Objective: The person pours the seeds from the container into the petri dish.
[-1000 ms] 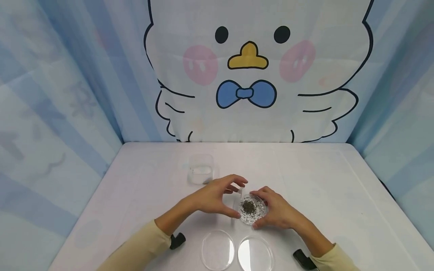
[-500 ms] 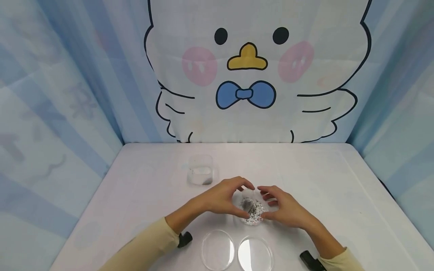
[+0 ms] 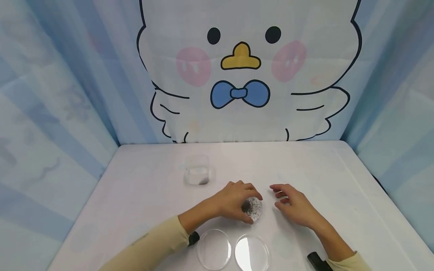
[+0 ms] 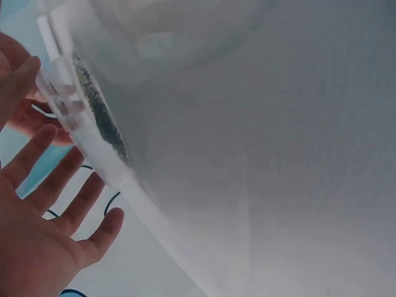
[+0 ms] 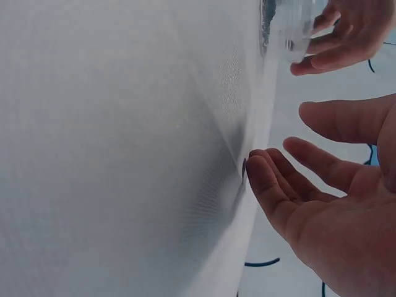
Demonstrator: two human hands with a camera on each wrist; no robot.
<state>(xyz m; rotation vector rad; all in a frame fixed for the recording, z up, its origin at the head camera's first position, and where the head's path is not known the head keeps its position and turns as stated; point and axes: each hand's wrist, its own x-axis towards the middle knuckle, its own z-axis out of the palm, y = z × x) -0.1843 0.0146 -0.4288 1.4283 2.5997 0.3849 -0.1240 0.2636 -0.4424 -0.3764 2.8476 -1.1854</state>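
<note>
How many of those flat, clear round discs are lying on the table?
2: the left disc and the right disc, side by side near the head view's bottom edge. The left sleeve might hide another.

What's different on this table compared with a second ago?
The right hand has let go of the speckled clear container and moved off to the right, holding nothing. The left hand has shifted right and now curls round the container. The clear discs near the person and the clear box farther back stayed put.
</note>
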